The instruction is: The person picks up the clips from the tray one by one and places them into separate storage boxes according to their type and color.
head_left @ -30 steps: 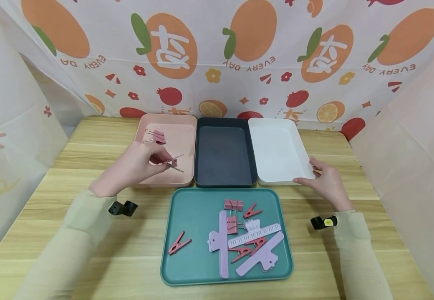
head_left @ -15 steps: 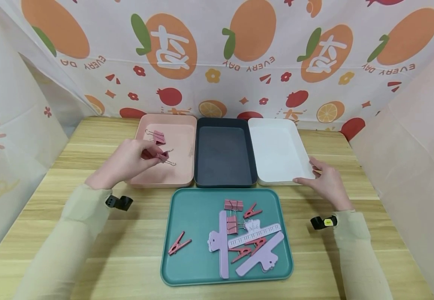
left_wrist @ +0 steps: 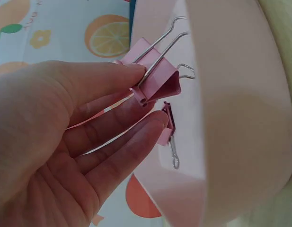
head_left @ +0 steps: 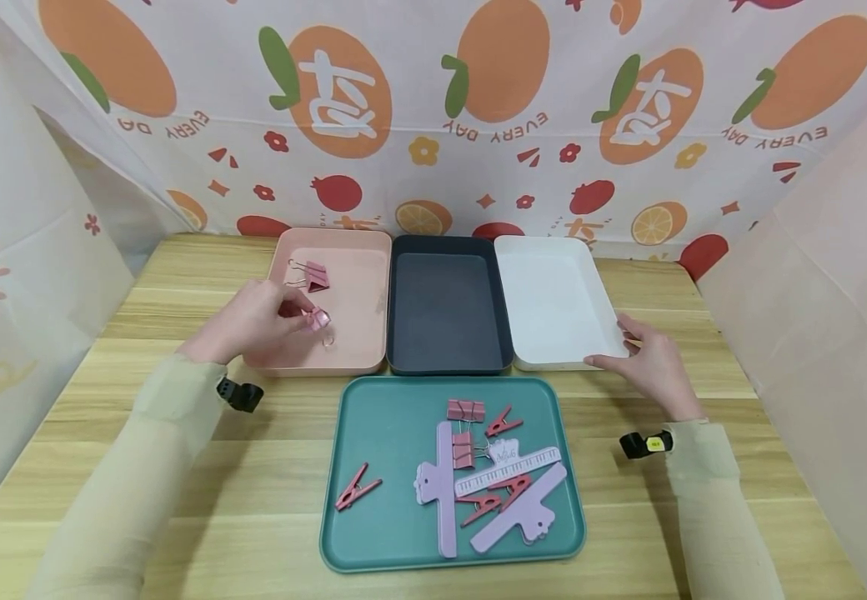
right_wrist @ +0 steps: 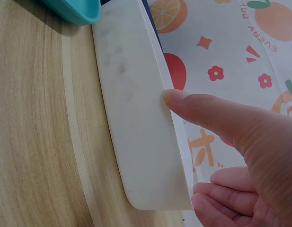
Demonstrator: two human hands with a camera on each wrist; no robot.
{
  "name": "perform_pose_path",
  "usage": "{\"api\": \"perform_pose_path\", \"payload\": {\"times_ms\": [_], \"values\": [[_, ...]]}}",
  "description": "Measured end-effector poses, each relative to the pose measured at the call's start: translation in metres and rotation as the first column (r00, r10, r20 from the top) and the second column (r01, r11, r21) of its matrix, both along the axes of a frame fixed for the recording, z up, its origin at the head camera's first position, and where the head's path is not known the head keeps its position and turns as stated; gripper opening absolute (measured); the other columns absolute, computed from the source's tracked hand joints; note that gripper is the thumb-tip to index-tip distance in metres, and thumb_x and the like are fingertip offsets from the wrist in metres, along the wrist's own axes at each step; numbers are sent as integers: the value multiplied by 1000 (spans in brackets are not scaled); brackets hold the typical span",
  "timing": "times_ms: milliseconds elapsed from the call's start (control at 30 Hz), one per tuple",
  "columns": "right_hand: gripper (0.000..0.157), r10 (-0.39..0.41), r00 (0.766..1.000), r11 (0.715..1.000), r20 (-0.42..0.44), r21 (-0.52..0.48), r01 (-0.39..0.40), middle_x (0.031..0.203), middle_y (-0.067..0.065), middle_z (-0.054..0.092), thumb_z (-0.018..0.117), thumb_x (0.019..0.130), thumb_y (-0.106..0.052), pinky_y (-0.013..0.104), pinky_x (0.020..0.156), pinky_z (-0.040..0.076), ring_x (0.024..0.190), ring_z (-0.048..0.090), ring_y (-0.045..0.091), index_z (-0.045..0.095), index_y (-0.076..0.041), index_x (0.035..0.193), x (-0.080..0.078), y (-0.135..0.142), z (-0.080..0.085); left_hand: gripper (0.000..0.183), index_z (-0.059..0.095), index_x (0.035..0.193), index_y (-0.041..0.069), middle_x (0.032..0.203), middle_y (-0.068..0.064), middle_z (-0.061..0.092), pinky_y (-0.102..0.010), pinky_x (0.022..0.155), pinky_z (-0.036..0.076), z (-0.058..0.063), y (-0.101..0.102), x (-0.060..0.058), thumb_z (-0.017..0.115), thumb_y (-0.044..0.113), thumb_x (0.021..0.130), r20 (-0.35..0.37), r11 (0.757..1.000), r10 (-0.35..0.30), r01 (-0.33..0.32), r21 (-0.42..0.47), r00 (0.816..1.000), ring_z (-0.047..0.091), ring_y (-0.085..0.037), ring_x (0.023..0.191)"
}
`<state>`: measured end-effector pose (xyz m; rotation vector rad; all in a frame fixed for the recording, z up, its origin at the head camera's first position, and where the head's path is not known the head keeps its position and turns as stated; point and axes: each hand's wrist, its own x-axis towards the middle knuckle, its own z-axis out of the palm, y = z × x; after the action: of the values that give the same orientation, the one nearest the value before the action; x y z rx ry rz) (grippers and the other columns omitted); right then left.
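Observation:
Over the pink tray [head_left: 362,333], my left hand [head_left: 257,315] pinches a pink binder clip [head_left: 318,318] between thumb and fingers. Its wire handles [left_wrist: 157,56] show in the left wrist view, pointing toward the tray wall. A second pink binder clip [head_left: 317,275] lies in the tray just beyond the fingers. On the right, my right hand [head_left: 653,360] rests at the near right corner of the white tray [head_left: 557,292]. The thumb [right_wrist: 181,99] touches its front rim, and the other fingers lie loosely bent by its side.
A black tray [head_left: 450,308] stands between the pink and white ones. In front, a teal tray [head_left: 384,417] bears pink binder clips [head_left: 466,410], red clothespins [head_left: 357,487] and lilac bar clips [head_left: 445,492]. Printed cloth [head_left: 433,192] hangs behind the wooden table [head_left: 268,517].
My left hand has shifted a little left, and the binder clip has turned in its fingers and moved left. The right hand has stayed at the white tray's corner.

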<state>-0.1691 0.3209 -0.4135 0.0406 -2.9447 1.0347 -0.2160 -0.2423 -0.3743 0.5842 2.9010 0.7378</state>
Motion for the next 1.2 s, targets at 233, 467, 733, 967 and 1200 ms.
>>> {"api": "perform_pose_path", "payload": {"times_ms": [233,467,733,967,1200], "values": [[110,-9,1000,1000,22,-10,9,151,29,42,89,76,-49,51,98,49,127,54,47,34,6,155,-1,-1,1,12,77,102,-1,89,-10,70,-45,79,52,-2,-5,-8,75,6,92,-9,1000,10,-10,-18,1000,61,-28,83],[113,-16,999,1000,45,-14,17,151,29,43,88,76,-49,52,100,48,128,52,47,30,3,157,-2,-2,2,20,73,112,-3,99,-17,70,-50,84,53,-5,-8,-12,69,0,93,24,998,52,-51,-28,998,62,-33,91],[113,-19,999,1000,43,-5,19,149,30,44,89,76,-49,52,99,48,128,53,47,30,4,157,-2,-2,2,37,63,130,-5,114,-25,67,-55,87,52,-10,-12,-13,68,4,94,19,996,89,-89,-21,996,61,-38,97],[113,-25,999,1000,46,4,24,148,31,45,89,76,-50,52,99,48,127,53,47,31,4,157,-2,-2,2,41,66,127,-3,106,-20,69,-45,74,50,-5,-10,-8,78,11,90,-25,996,89,-89,-6,996,59,-33,88],[113,-24,999,1000,44,8,24,148,31,46,88,76,-50,51,99,48,127,54,47,31,4,157,-2,-1,1,45,65,131,-1,111,-22,67,-47,77,50,1,-8,-2,78,14,91,3,993,115,-115,2,993,58,-35,92]]}}
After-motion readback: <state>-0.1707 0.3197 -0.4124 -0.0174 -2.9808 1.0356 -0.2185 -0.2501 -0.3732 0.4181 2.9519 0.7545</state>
